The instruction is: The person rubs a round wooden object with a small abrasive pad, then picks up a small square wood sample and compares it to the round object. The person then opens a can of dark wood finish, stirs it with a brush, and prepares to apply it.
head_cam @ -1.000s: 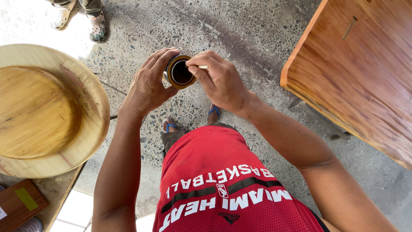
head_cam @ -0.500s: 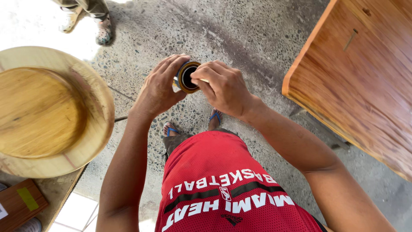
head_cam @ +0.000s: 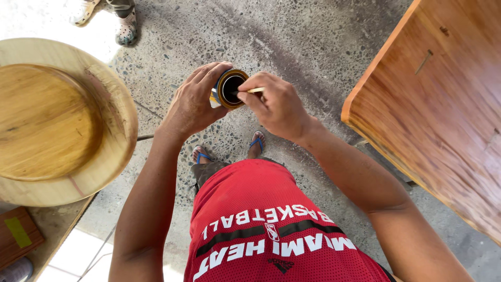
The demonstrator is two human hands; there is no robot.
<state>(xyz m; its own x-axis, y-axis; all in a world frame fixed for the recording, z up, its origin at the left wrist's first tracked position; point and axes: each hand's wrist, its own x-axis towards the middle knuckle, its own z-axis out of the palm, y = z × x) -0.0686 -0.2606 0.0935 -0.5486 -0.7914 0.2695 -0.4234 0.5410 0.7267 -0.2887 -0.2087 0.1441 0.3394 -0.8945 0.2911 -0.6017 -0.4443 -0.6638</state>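
We see the left hand (head_cam: 194,107) wrapped around a small round metal can with a gold rim and a dark inside (head_cam: 228,89), fingers curled over its far side and thumb on the near side, so the can sits tilted with its open mouth facing up toward us. Just to the right of that hand, the right hand (head_cam: 276,107) has its fingers pressed together in a pinch on a thin pale wooden stick (head_cam: 254,90), whose dark tip reaches into the can's mouth — whether it touches the liquid inside we cannot tell. The two hands nearly meet over the can, above the speckled grey concrete floor (head_cam: 292,36). Below the hands, toward the body, we see feet in blue-strapped flip-flops (head_cam: 255,142) and a red mesh sports jersey with white lettering (head_cam: 271,230). Well to the left of the left hand lies a large round shallow wooden bowl with a pale rim (head_cam: 57,120), and below it a small dark wooden block with a yellow-green strip (head_cam: 18,232). Well to the right of the right hand stands a glossy reddish-brown wooden tabletop (head_cam: 443,104). Beyond the left hand, at the top edge, another person's feet in light perforated clogs (head_cam: 125,28) stand on the floor — apart from our own hands.
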